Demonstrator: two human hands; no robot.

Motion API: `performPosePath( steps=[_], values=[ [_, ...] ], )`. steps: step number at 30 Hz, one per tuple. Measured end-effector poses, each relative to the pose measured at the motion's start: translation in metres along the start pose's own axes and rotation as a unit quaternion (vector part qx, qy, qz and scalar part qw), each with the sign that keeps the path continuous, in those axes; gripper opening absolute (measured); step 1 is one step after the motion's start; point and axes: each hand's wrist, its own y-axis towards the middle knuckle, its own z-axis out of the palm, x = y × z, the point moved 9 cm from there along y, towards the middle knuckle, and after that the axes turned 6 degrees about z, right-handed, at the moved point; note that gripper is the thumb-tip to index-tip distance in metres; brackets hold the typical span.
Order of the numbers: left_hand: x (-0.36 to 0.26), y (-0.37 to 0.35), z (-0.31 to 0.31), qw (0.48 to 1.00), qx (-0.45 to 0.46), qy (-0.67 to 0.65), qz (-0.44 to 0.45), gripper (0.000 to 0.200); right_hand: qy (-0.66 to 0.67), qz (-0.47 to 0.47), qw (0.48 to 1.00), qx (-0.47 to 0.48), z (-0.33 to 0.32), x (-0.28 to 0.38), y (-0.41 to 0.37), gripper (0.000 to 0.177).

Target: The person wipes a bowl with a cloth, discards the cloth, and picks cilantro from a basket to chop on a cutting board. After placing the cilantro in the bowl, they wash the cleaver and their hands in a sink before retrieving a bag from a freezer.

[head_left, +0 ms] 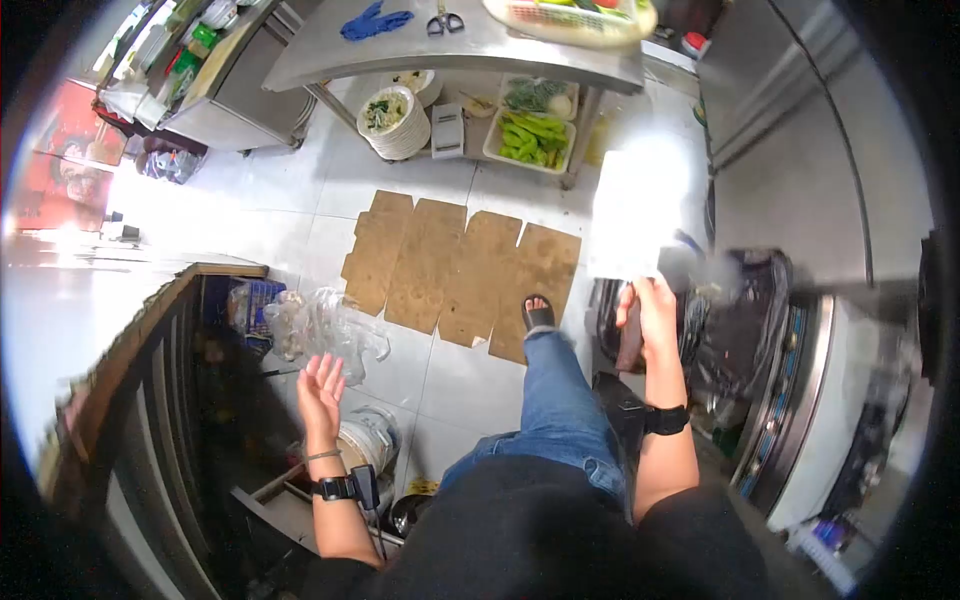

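Note:
At the right, my right hand is wrapped round the dark brown handle of a broad cleaver. Its wide blade points away from me and is washed out by glare. My left hand hangs at the lower left with its fingers apart and nothing in it, close to a clear plastic bag beyond it. Below that hand stands a whitish bucket, partly hidden by my forearm.
Flattened cardboard covers floor ahead. Beyond it a steel table holds a blue glove and scissors; stacked plates and a tray of green peppers sit underneath. Black-lined bins stand right, a wooden-edged counter left.

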Motion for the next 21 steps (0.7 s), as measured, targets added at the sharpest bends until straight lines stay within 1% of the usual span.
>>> performPosePath(
  steps=[1, 3, 4, 5, 6, 7, 8, 9, 10, 11, 12, 13, 14, 15, 16, 17, 18, 19, 20, 21],
  values=[
    [-0.005, 0.008, -0.003, 0.952, -0.058, 0.296, 0.054, 0.057, -0.030, 0.005, 0.999, 0.015, 0.012, 0.009, 0.016, 0.014],
    [0.028, 0.032, -0.040, 0.902, -0.048, 0.428, 0.016, 0.063, -0.103, 0.030, 0.993, 0.055, 0.036, 0.020, 0.046, 0.016],
    [0.049, 0.027, -0.041, 0.967, -0.106, 0.179, -0.144, 0.068, -0.121, 0.057, 0.989, 0.055, 0.047, 0.022, 0.058, 0.017],
    [0.070, 0.012, -0.027, 0.940, -0.152, -0.088, -0.292, 0.072, -0.108, 0.078, 0.987, 0.085, 0.066, 0.028, 0.068, 0.015],
    [0.078, 0.014, -0.035, 0.938, -0.156, -0.097, -0.293, 0.072, -0.128, 0.081, 0.983, 0.108, 0.085, 0.037, 0.076, 0.014],
    [0.086, 0.015, -0.083, 0.910, -0.217, 0.175, -0.307, 0.075, -0.149, 0.083, 0.976, 0.132, 0.106, 0.044, 0.085, 0.013],
    [0.069, 0.019, -0.115, 0.808, -0.261, 0.434, -0.301, 0.078, -0.168, 0.087, 0.971, 0.146, 0.125, 0.049, 0.096, 0.013],
    [0.061, 0.028, -0.120, 0.811, -0.268, 0.421, -0.306, 0.078, -0.188, 0.089, 0.964, 0.164, 0.148, 0.054, 0.110, 0.013],
    [0.071, 0.039, -0.109, 0.909, -0.279, 0.113, -0.288, 0.078, -0.226, 0.087, 0.955, 0.172, 0.174, 0.062, 0.121, 0.015],
    [0.068, 0.056, -0.092, 0.913, -0.264, -0.204, -0.234, 0.079, -0.225, 0.105, 0.952, 0.179, 0.197, 0.055, 0.137, 0.015],
    [0.064, 0.069, -0.096, 0.910, -0.271, -0.218, -0.227, 0.079, -0.256, 0.103, 0.941, 0.198, 0.225, 0.054, 0.148, 0.016],
    [0.061, 0.083, -0.112, 0.917, -0.299, -0.126, -0.233, 0.069, -0.285, 0.097, 0.929, 0.217, 0.259, 0.054, 0.159, 0.016],
    [0.055, 0.102, -0.128, 0.915, -0.324, -0.033, -0.236, 0.060, -0.265, 0.115, 0.930, 0.228, 0.295, 0.054, 0.165, 0.016],
    [0.042, 0.125, -0.139, 0.906, -0.348, 0.058, -0.234, 0.051, -0.274, 0.098, 0.922, 0.257, 0.327, 0.048, 0.177, 0.015],
    [0.042, 0.159, -0.130, 0.889, -0.347, -0.205, -0.216, 0.037, -0.261, 0.092, 0.920, 0.277, 0.364, 0.046, 0.185, 0.015],
    [0.043, 0.193, -0.145, 0.889, -0.346, -0.220, -0.203, 0.037, -0.249, 0.089, 0.918, 0.296, 0.398, 0.044, 0.192, 0.014],
    [0.045, 0.227, -0.160, 0.903, -0.335, -0.169, -0.209, 0.032, -0.257, 0.083, 0.911, 0.312, 0.431, 0.042, 0.198, 0.015],
    [0.031, 0.261, -0.163, 0.915, -0.323, -0.116, -0.214, 0.027, -0.263, 0.077, 0.905, 0.326, 0.464, 0.043, 0.207, 0.016],
    [0.022, 0.290, -0.171, 0.905, -0.342, 0.007, -0.255, 0.022, -0.248, 0.083, 0.906, 0.334, 0.493, 0.039, 0.217, 0.017],
    [0.031, 0.335, -0.199, 0.908, -0.303, 0.081, -0.277, 0.030, -0.252, 0.085, 0.903, 0.336, 0.520, 0.038, 0.220, 0.017]
  ],
)
